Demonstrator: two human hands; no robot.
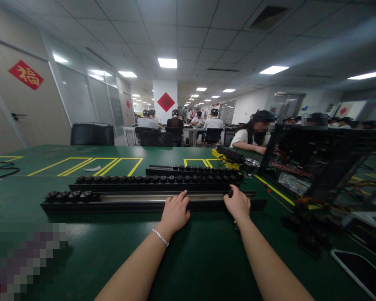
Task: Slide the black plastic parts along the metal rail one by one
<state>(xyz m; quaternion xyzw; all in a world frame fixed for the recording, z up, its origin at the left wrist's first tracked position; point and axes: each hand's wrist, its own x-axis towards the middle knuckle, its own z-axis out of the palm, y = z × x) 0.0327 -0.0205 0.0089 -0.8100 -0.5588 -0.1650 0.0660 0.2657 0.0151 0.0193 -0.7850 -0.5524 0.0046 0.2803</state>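
Note:
Three long black rails lie side by side across a green table [188,251]. The nearest rail [119,205] has a metal channel and a few black knobs [69,195] at its left end. My left hand [174,212] rests on that rail near its middle, fingers curled over its front edge. My right hand [237,202] is at the rail further right, fingers pinched on a small black knob [229,192]. The middle rail [153,180] and the far rail [194,169] each carry a row of several black knobs.
An open black computer chassis [319,163] with wires stands at the right. A yellow tray [225,159] and a metal dish lie behind the rails. A person sits across at the right; others sit at tables farther back. A black chair [92,133] stands beyond the table.

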